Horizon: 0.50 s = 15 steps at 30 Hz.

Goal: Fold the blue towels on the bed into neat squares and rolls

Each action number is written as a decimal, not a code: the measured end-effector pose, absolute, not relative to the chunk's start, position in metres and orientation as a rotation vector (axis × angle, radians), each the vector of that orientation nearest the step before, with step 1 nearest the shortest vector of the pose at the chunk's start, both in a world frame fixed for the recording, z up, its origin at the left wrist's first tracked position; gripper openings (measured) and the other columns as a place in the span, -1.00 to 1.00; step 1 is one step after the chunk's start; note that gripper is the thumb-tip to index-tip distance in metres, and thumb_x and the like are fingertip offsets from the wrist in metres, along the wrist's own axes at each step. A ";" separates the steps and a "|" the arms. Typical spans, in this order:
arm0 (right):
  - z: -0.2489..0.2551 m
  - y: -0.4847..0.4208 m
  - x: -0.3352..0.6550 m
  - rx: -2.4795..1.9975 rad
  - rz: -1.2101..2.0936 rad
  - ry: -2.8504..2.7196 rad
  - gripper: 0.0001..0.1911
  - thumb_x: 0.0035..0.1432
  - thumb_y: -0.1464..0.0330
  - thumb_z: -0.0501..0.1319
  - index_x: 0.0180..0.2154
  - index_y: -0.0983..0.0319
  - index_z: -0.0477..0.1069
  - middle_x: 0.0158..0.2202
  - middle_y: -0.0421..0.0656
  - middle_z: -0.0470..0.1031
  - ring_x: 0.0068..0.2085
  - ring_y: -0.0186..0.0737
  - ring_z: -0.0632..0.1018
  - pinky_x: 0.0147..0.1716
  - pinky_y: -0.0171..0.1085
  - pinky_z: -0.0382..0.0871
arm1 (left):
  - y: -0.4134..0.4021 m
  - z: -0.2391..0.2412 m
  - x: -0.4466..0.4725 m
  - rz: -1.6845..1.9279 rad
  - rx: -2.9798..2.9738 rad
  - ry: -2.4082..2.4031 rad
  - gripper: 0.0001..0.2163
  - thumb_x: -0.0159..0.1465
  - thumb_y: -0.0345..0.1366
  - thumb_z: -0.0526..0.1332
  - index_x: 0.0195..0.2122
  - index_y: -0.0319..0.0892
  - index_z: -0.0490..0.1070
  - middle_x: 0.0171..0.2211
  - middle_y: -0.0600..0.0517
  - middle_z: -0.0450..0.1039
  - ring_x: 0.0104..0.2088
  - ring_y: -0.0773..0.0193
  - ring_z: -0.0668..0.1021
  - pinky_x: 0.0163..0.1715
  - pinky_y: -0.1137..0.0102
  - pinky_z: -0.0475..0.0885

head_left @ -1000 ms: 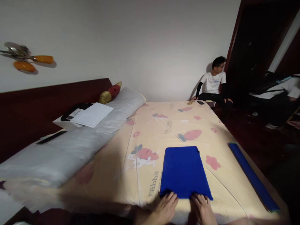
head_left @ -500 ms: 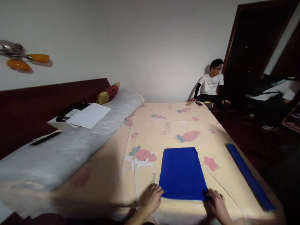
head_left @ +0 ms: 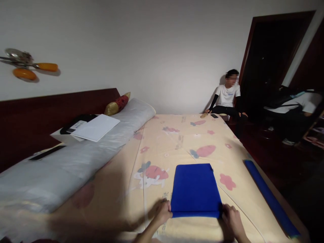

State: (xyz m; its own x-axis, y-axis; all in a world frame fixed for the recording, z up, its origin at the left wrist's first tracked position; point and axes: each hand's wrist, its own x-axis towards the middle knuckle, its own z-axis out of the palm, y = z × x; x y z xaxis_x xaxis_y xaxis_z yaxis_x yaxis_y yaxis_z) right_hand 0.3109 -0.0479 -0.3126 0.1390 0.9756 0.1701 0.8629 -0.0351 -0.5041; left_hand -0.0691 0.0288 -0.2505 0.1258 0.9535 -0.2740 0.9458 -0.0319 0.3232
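Note:
A flat blue cloth (head_left: 196,189), roughly rectangular, lies in front of me on the patterned bed sheet (head_left: 157,141). Its near edge is turned over into a narrow fold. My left hand (head_left: 164,212) pinches the near left corner. At the near right corner my right hand (head_left: 231,216) grips the cloth, and its fingertips are partly in shadow. Off to the right, a long narrow blue roll (head_left: 270,197) lies along the bed's edge, apart from both hands.
A long grey pillow (head_left: 76,168) runs along the headboard (head_left: 58,104), with a white flat board (head_left: 97,127) and papers on it. One person (head_left: 227,96) sits at the bed's far right corner near a phone (head_left: 214,115). Another person bends in the dark at right.
Both hands have turned the cloth's near edge over into a narrow fold. The whole scene sits slightly lower as the head view has tilted up.

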 end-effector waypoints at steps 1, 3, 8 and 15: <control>-0.311 -0.047 0.307 -1.948 0.223 -1.772 -0.67 0.05 0.40 0.02 -0.18 0.16 0.47 -0.27 -0.11 0.54 -0.21 -0.09 0.51 -0.18 -0.18 0.30 | 0.029 -0.249 -0.067 0.020 1.984 1.864 -0.81 -0.10 -0.52 0.21 -0.44 -0.15 0.39 -0.33 0.08 0.48 -0.19 0.21 0.51 -0.18 0.35 0.29; -0.310 -0.048 0.299 -1.966 0.094 -1.762 -0.64 0.03 0.44 0.04 -0.14 0.16 0.45 -0.23 -0.09 0.51 -0.17 -0.06 0.49 -0.17 -0.16 0.27 | 0.026 -0.248 -0.060 0.024 1.980 1.933 -0.76 -0.11 -0.54 0.18 -0.39 -0.15 0.40 -0.21 0.04 0.47 -0.06 0.13 0.46 0.00 0.20 0.22; -0.306 -0.052 0.264 -1.867 0.021 -1.746 -0.65 -0.05 0.49 0.12 -0.17 0.15 0.42 -0.16 -0.09 0.47 -0.14 -0.06 0.44 -0.13 -0.14 0.24 | 0.006 -0.259 -0.030 0.050 2.167 1.916 -0.50 0.05 -0.60 0.05 0.00 -0.09 0.37 0.11 -0.05 0.33 0.22 0.06 0.24 0.21 0.04 0.01; -0.302 -0.051 0.229 -1.710 0.146 -1.852 -0.78 0.06 0.47 0.10 -0.27 0.11 0.42 -0.23 -0.17 0.47 -0.15 -0.08 0.43 -0.08 -0.10 0.22 | -0.014 -0.301 0.003 0.177 2.523 1.537 -0.50 0.24 -0.60 -0.10 0.11 -0.02 0.31 0.15 0.02 0.34 0.22 0.16 0.29 0.25 0.19 0.13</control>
State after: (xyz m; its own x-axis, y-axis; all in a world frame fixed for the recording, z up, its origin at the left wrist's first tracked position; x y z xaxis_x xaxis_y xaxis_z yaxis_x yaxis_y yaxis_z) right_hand 0.2290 -0.0510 -0.3023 0.0170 0.9356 0.3527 0.8687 0.1608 -0.4684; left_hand 0.0031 -0.0142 -0.3007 0.4578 0.8890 0.0071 0.8674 -0.4484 0.2158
